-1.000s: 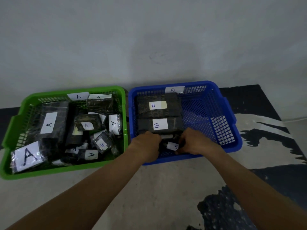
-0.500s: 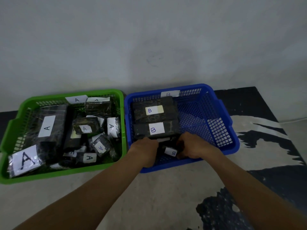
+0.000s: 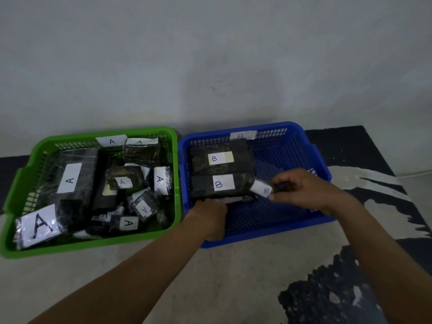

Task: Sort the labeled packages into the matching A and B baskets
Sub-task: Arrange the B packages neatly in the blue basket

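Head view: right hand (image 3: 304, 191) pinches a dark B-labelled packet (image 3: 263, 189) over the blue plastic basket (image 3: 268, 237) (seemingly the last); left hand (image 3: 210, 217), grip unclear.

Green basket (image 3: 93, 245): packed wall to wall with A packages (image 3: 70, 181). Blue basket (image 3: 264, 237): left half filled by two B packages (image 3: 221, 170), left hand (image 3: 210, 218) at their near edge; right hand (image 3: 304, 190) pinching a small package (image 3: 263, 189) over mid-basket; bare mesh along right and near sides. Floor (image 3: 245, 277) in front open.

Pale floor (image 3: 70, 284), black patchy mat (image 3: 339, 298), green basket (image 3: 98, 242) and blue basket (image 3: 261, 238) touching
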